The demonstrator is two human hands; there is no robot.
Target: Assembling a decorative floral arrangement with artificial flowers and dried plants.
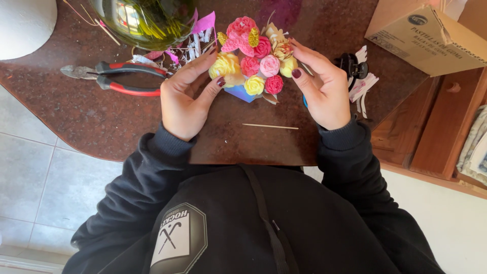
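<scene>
bouquet (pixel 253 61): small cluster of paper flowers, pink, yellow and cream, on a blue paper base; sits on the brown table (pixel 91 116) between both hands, near the far edge.
left hand (pixel 185 96): fingers curled round the bouquet's left side, thumb pressed to a yellow flower; steadies it, judged.
right hand (pixel 324 89): fingertips pinch the right side at a cream flower; bracing from the opposite side so the cluster stays upright, judged. Something blue shows under the palm, cannot tell what.
stick (pixel 270 126): thin, lies flat just in front of the bouquet, untouched.
pliers (pixel 119 77): red-handled, left of the left hand, within reach.
scraps (pixel 187 45): pink and white paper bits behind the left hand.
bowl (pixel 144 20): glass, dark green, far edge.
box (pixel 426 35): cardboard, far right.
</scene>
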